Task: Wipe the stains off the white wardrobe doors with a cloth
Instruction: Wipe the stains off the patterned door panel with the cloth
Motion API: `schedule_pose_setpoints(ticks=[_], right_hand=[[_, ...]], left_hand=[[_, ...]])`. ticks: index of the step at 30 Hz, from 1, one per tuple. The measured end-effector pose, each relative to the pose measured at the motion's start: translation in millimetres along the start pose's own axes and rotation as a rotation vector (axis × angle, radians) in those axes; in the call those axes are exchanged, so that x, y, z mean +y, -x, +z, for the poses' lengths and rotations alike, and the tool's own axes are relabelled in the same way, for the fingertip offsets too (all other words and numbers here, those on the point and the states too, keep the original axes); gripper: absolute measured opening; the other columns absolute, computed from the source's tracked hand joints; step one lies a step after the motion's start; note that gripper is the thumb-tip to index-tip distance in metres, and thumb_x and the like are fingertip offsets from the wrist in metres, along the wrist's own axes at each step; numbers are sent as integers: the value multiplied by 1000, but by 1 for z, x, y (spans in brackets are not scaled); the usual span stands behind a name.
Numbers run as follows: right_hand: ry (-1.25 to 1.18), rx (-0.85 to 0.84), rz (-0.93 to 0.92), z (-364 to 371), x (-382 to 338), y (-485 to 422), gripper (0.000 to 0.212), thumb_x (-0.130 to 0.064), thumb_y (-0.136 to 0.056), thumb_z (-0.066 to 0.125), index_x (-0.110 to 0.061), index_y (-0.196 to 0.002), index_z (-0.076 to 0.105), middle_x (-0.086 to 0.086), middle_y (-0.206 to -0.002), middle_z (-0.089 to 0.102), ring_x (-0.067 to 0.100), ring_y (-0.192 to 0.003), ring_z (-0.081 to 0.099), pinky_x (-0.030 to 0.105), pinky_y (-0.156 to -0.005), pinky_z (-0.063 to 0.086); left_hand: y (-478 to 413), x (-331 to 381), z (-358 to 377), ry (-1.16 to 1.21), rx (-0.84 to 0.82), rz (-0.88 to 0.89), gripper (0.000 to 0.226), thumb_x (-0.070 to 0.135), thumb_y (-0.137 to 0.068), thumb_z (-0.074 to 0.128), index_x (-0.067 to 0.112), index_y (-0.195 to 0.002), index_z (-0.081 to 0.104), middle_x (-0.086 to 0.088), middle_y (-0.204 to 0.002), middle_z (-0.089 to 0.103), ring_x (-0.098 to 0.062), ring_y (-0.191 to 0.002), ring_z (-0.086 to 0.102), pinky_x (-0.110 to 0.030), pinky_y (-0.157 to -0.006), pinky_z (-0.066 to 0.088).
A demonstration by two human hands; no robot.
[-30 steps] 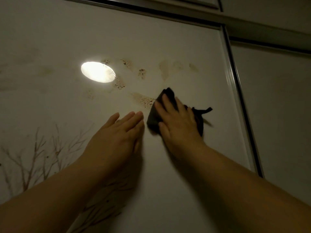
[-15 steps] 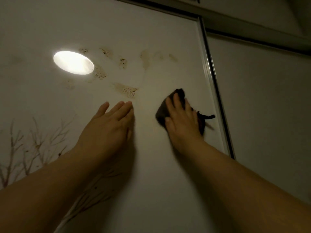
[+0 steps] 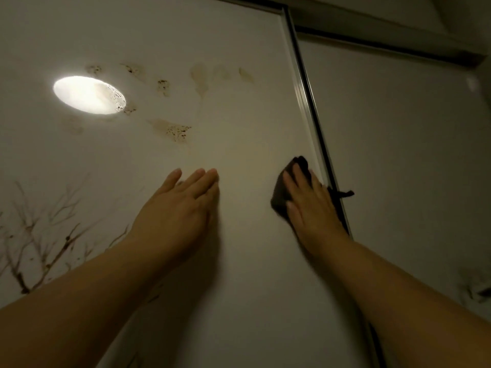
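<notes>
My right hand (image 3: 312,205), pressing the dark cloth (image 3: 281,193) flat, has slid from the stains (image 3: 176,131) to the door's metal edge (image 3: 305,102); those stains remain, left hand (image 3: 180,205) spread empty.

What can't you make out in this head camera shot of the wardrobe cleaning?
- Dark cloth: mostly covered by the right hand, head view.
- Brown stains: one partly washed out by the bright light glare.
- Branch pattern: cut off at the left edge.
</notes>
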State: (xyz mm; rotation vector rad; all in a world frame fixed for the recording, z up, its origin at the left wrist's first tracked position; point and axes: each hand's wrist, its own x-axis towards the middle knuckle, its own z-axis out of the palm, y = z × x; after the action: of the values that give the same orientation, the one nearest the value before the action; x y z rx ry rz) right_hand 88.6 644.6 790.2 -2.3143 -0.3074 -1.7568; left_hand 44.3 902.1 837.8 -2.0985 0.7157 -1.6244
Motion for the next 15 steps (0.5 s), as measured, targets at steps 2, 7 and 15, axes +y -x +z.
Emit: schedule_pose_setpoints(ticks=[2, 7, 15], right_hand=[[1, 24, 78, -3, -15, -23, 54, -31, -98, 26, -24, -149, 7, -2, -157, -4, 25, -142, -1, 49, -115, 4], [-9, -30, -159, 17, -59, 35, 60, -36, -93, 27, -31, -148, 5, -11, -154, -12, 21, -143, -8, 44, -114, -4], [9, -116, -209, 21, 19, 114, 58, -38, -95, 30, -33, -148, 6, -9, -158, -1, 19, -144, -1, 46, -112, 9]], left_hand=[[1, 0, 2, -22, 16, 15, 52, 23, -85, 28, 6, -125, 56, -11, -135, 50, -28, -121, 49, -42, -106, 19], [1, 0, 1, 6, 14, 2, 59, 33, -87, 14, 10, -136, 38, -4, -145, 33, -22, -132, 33, -43, -108, 12], [1, 0, 2, -11, 34, 33, 56, 28, -88, 21, 5, -130, 50, -12, -139, 44, -30, -125, 44, -50, -104, 22]])
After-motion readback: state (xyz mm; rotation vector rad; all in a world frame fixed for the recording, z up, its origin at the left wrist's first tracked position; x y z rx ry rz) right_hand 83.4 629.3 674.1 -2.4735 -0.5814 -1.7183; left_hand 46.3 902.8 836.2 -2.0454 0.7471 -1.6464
